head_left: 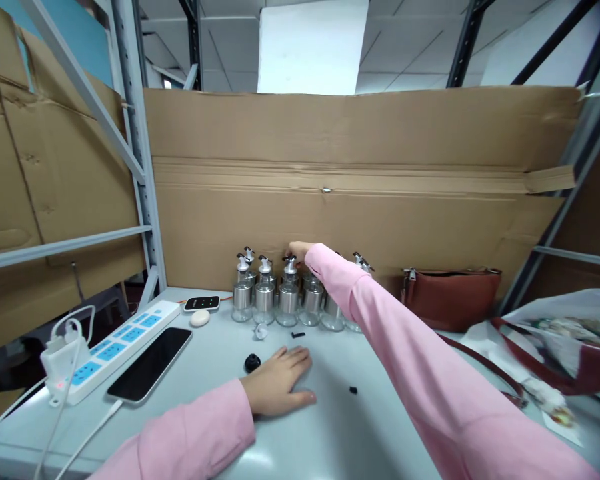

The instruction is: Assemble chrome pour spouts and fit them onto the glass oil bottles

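My left hand [279,381] lies palm down on the table, its fingers stretched out and holding nothing. Just off its fingers sits a small round black part [252,363]. My right hand [300,249] reaches over to the back of a group of glass pump bottles [288,301] with silver bands. Its fingers curl down behind a front-row pump head [291,265], so their tips and whatever they grip are hidden. A small clear piece [261,331] and a short black piece [298,335] lie before the bottles. Another black bit [353,390] lies right of my left hand.
On the left are a white power strip [153,316] with a plugged-in charger, a phone [153,365] on a cable, and a small black-faced device [202,303]. A brown bag [453,297] and a plastic bag [575,333] stand right. Cardboard [330,140] walls the back.
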Action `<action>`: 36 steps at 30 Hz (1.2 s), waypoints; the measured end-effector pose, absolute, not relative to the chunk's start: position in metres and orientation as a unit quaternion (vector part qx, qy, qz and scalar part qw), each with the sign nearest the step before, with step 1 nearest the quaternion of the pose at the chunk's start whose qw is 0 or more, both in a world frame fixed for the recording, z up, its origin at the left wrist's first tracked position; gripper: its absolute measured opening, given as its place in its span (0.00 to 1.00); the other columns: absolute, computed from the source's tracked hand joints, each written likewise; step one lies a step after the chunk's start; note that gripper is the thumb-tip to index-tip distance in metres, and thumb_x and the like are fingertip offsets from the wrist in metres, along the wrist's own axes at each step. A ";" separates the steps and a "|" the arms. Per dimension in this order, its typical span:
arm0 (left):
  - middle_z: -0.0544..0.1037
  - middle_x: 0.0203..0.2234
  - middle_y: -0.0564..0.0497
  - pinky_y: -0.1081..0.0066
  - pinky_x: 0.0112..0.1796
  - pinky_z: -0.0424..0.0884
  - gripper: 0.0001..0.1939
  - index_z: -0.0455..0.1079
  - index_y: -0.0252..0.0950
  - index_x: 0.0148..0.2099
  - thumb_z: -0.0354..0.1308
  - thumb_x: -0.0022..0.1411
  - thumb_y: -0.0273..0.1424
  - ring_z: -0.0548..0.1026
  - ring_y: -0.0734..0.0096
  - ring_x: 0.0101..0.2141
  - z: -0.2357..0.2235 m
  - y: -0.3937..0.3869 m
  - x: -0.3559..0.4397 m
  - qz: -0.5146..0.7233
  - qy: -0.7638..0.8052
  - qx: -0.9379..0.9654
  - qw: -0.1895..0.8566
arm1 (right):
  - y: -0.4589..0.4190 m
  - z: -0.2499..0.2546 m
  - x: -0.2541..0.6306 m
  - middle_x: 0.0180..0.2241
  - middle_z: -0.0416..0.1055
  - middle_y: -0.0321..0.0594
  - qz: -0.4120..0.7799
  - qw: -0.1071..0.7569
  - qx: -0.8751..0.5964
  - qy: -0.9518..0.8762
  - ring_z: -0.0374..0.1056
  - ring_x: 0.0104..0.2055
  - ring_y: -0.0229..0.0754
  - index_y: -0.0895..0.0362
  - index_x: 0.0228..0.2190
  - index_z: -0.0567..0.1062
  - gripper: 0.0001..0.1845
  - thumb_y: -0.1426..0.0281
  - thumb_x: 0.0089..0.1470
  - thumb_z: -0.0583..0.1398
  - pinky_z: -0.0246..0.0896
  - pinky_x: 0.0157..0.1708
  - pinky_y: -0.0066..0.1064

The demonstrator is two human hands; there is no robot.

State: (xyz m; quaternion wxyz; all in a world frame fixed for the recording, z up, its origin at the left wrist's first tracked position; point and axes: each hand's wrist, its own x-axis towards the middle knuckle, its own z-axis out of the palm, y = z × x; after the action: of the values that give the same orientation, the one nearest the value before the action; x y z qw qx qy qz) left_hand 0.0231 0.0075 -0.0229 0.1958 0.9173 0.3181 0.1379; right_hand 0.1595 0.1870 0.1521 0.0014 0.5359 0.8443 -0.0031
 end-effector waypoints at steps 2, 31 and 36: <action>0.52 0.62 0.37 0.49 0.61 0.45 0.35 0.53 0.32 0.64 0.52 0.59 0.45 0.50 0.51 0.63 -0.023 0.007 0.023 0.140 0.320 0.916 0.197 | 0.179 0.160 0.163 0.39 0.71 0.39 0.016 -0.020 0.529 0.848 0.69 0.37 0.38 0.60 0.39 0.72 0.12 0.64 0.58 0.57 0.68 0.36 0.34; 0.68 0.52 0.42 0.58 0.53 0.61 0.38 0.57 0.35 0.56 0.67 0.46 0.42 0.66 0.55 0.51 -0.015 -0.002 0.029 0.350 0.321 0.785 0.397 | 0.008 0.115 0.208 0.35 0.75 0.39 -0.175 -0.308 0.352 0.866 0.70 0.39 0.44 0.54 0.33 0.76 0.10 0.71 0.44 0.61 0.63 0.43 0.39; 0.67 0.52 0.40 0.57 0.52 0.62 0.40 0.53 0.34 0.57 0.67 0.46 0.39 0.66 0.55 0.51 -0.015 -0.002 0.030 0.322 0.314 0.807 0.382 | 0.001 0.121 0.215 0.41 0.72 0.39 -0.224 -0.244 0.290 0.898 0.67 0.42 0.43 0.51 0.41 0.74 0.17 0.63 0.47 0.63 0.63 0.42 0.36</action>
State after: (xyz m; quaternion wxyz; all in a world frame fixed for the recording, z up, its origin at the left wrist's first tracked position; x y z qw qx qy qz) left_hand 0.0299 -0.0021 -0.0155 0.3821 0.8073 0.3135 0.3224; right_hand 0.2147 0.0011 0.1212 -0.2440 0.2895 0.8979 -0.2244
